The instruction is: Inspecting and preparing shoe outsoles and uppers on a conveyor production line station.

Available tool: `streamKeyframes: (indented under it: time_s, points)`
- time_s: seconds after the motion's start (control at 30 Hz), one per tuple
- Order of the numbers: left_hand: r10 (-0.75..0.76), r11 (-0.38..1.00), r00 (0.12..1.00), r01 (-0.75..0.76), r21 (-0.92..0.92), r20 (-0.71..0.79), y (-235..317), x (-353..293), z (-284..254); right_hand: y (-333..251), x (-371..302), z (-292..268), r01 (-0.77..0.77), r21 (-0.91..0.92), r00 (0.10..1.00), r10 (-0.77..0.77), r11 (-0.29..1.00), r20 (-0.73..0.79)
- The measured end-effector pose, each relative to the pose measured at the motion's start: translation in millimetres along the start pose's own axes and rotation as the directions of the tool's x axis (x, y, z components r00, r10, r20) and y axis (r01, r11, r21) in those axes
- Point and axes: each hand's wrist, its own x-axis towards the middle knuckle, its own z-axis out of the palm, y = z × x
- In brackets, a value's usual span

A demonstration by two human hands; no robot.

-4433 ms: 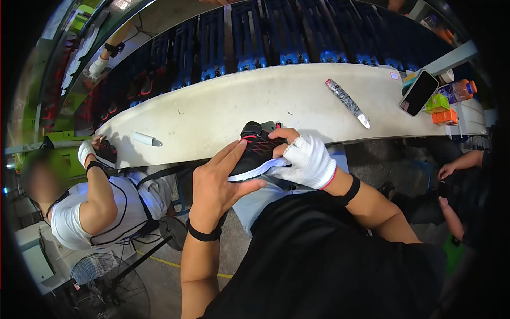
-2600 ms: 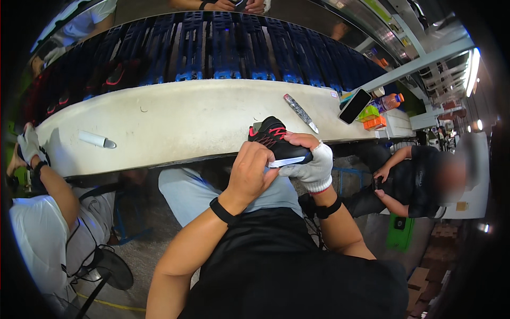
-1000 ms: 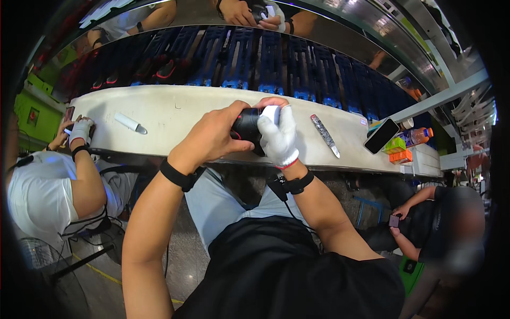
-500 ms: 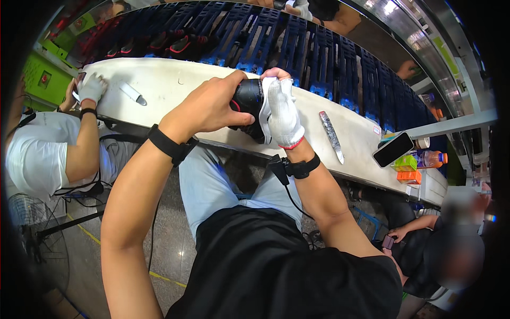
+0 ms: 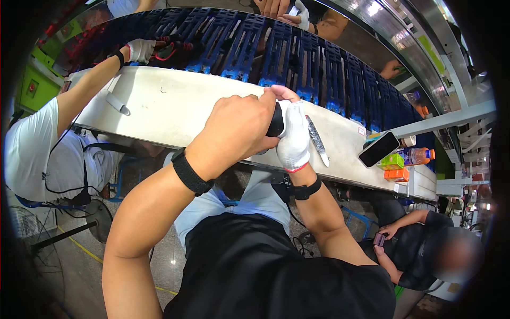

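Between my two hands is a black shoe (image 5: 275, 123), mostly hidden now by my fingers. My bare left hand (image 5: 239, 125) wraps over it from the left, its thumb toward the shoe's near side. On the other side my right hand (image 5: 294, 135), in a white knit glove with bare fingertips showing at the top, is closed against the shoe. To the right of the glove, a knife-like tool (image 5: 317, 141) with a mottled wrapped handle lies on the pale workbench (image 5: 175, 114).
Beyond the bench runs a blue slatted conveyor (image 5: 244, 50). A neighbour's gloved hand (image 5: 141, 51) touches a dark red-trimmed shoe there. A white-handled tool (image 5: 116, 102) lies at left. A phone (image 5: 379, 149), small cartons (image 5: 396, 175) and a bottle (image 5: 418, 156) stand at right. Another person sits lower right.
My hands and the shoe have moved slightly right and nearer, and my left hand has turned over it, covering more. The left neighbour's gloved hand has gone from the bench to the conveyor.
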Motion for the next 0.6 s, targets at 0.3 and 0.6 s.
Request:
streamKeyframes:
  time_s: [0.3, 0.6]
  points:
    - [0.082, 0.997, 0.993, -0.081, -0.017, 0.079, -5.9, -41.7, -24.0, -3.8, -70.4, 0.0, 0.237, -0.461, 0.971, -0.225, 0.855, 0.08]
    - [-0.139, 0.805, 0.989, 0.137, -0.577, 0.04, -10.6, -129.4, -10.7, 46.2, -79.0, -20.2, 0.522, -0.514, 0.853, -0.406, 0.681, 0.328]
